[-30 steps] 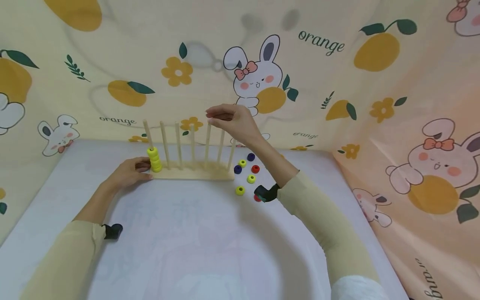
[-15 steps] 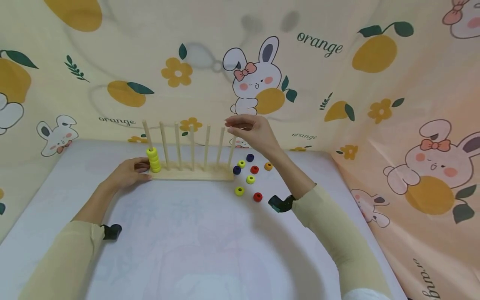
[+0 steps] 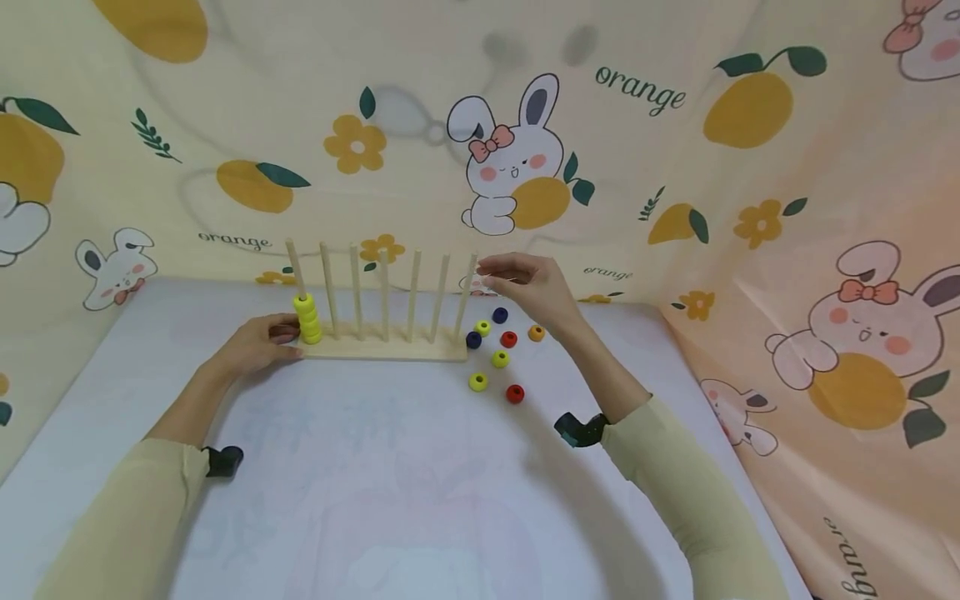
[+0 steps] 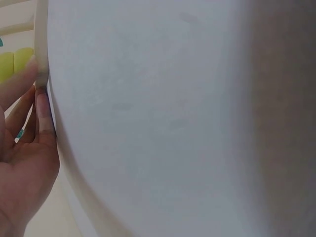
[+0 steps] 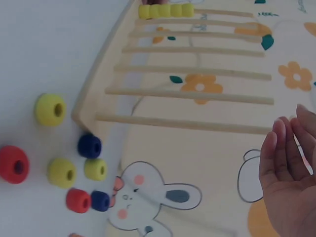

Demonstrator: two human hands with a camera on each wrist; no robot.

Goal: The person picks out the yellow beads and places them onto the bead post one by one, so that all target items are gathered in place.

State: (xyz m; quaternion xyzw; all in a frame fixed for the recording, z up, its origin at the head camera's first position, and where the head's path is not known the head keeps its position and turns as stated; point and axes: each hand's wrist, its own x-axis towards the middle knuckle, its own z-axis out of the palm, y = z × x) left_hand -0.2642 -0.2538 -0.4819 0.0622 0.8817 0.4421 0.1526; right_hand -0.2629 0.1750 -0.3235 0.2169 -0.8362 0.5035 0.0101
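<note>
A wooden rack (image 3: 382, 353) with several upright pegs stands toward the back of the table. Yellow beads (image 3: 307, 319) are stacked on its leftmost peg, also seen in the right wrist view as a yellow row (image 5: 166, 10). The left hand (image 3: 258, 343) grips the rack's left end; in the left wrist view its fingers and thumb (image 4: 29, 168) lie at the base edge (image 4: 41, 44). At the top of the rightmost peg (image 5: 187, 122) is the right hand (image 5: 291, 173), fingers loosely extended, no bead visible; whether it touches the tip, I cannot tell.
Loose beads lie right of the rack: yellow (image 3: 478, 382), red (image 3: 515, 393), dark blue (image 3: 499, 315) and orange (image 3: 536, 333). A patterned cloth (image 3: 420, 108) hangs behind and to the right of the white tabletop (image 3: 360, 467).
The right hand has moved rightward and a little down, from above a middle-right peg to the rightmost peg's top. The orange bead has come into view. The left hand stays at the rack's left end.
</note>
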